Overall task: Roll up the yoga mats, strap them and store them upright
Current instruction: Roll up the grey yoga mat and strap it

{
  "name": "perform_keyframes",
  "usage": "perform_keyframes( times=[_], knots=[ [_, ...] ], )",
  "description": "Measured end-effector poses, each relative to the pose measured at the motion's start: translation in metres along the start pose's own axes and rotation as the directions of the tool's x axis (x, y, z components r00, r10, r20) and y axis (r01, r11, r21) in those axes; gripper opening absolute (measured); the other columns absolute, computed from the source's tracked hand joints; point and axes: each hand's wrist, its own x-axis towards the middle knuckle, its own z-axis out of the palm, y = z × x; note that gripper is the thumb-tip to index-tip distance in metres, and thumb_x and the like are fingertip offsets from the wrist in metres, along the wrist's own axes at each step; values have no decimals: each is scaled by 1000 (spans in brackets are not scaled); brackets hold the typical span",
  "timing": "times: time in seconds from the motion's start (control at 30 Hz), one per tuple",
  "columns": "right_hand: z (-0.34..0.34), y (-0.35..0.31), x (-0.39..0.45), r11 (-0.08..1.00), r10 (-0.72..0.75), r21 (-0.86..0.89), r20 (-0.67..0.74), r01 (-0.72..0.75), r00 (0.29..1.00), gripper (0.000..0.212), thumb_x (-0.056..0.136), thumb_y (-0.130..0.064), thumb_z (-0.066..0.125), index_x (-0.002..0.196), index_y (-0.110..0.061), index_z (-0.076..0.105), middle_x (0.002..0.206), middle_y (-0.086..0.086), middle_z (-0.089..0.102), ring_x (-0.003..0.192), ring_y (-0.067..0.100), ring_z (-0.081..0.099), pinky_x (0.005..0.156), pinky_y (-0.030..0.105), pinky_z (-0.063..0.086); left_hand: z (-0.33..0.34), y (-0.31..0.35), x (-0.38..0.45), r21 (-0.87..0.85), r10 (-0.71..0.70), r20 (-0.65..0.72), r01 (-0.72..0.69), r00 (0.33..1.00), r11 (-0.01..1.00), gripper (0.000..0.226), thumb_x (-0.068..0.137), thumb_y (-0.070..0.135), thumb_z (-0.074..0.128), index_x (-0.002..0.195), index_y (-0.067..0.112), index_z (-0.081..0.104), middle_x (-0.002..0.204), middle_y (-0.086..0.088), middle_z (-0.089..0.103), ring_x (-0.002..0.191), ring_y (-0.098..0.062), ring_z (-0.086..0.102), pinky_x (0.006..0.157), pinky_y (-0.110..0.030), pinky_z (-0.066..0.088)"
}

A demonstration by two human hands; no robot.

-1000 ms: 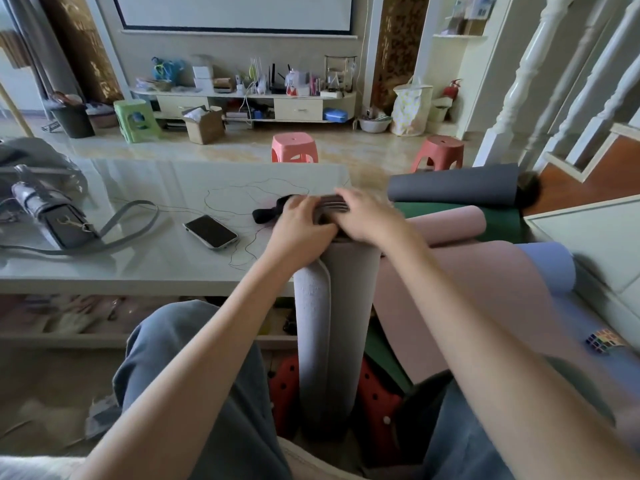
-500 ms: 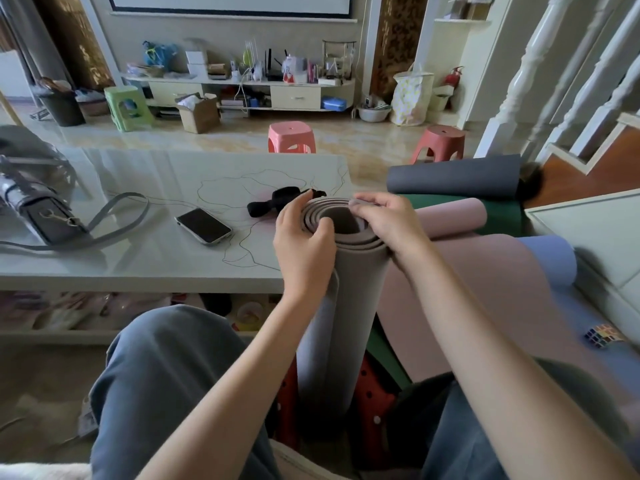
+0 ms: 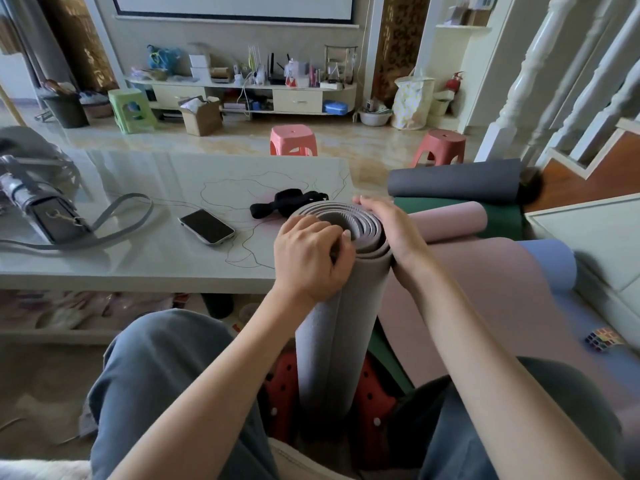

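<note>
A rolled grey yoga mat (image 3: 332,341) stands upright between my knees, its spiral top end facing me. My left hand (image 3: 311,258) grips the roll's left side at the top, fingers curled over the rim. My right hand (image 3: 388,226) wraps round the right side of the top. A black strap (image 3: 284,204) lies on the white table (image 3: 138,258) just behind the roll. To the right lie a dark grey rolled mat (image 3: 453,181), a green mat (image 3: 502,216), a pink mat (image 3: 485,282) partly unrolled, and a blue mat (image 3: 550,261).
A phone (image 3: 206,226) and a grey shoulder bag (image 3: 52,216) lie on the table. Red slippers (image 3: 280,393) sit by the roll's base. A puzzle cube (image 3: 602,339) rests at right. Pink stools (image 3: 293,140) stand on the floor beyond, stair balusters (image 3: 519,81) at right.
Both hands slid from pressing on top of the roll to its sides, exposing the spiral end. My left fingers have curled over the rim.
</note>
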Motion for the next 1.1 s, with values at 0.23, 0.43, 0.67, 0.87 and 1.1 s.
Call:
perform_keyframes(
  times=[0.23,0.43,0.67,0.87,1.1],
  knots=[
    [-5,3,-7,954,-209,-240,-114,177,971,18,90,-8,57,88,-18,71,94,4,72,84,8,60,78,16,47,-2,20,-12,-46,-54,-7,54,999,997,33,81,20,50,48,12,48,47,2,46,54,-23,46,66,-29,41],
    [-17,-10,12,874,-18,-481,95,61,995,15,88,-35,64,91,-21,65,92,-4,67,91,12,62,85,26,46,-16,13,18,-485,-580,235,612,780,625,29,87,17,51,72,13,75,73,3,73,78,-13,67,94,-41,47],
    [-23,-21,85,889,325,-441,413,-125,851,43,99,-44,42,90,-9,65,81,4,67,75,13,62,78,28,49,26,-67,68,-321,-689,546,879,476,353,23,88,5,52,80,8,73,72,-1,72,69,-13,68,64,-16,51],
    [3,39,220,670,190,-742,221,39,957,12,92,-26,65,94,-16,59,80,0,61,66,15,58,56,25,45,110,-173,55,125,-702,555,790,446,601,15,86,16,60,95,20,70,87,9,69,88,-18,65,75,-26,49],
    [18,125,313,517,71,-854,114,62,991,65,79,-27,78,134,-17,45,131,12,50,121,28,50,98,34,41,202,-248,37,340,-439,697,279,566,898,70,90,41,62,150,37,28,160,1,21,149,-22,8,117,-52,3]
  ],
)
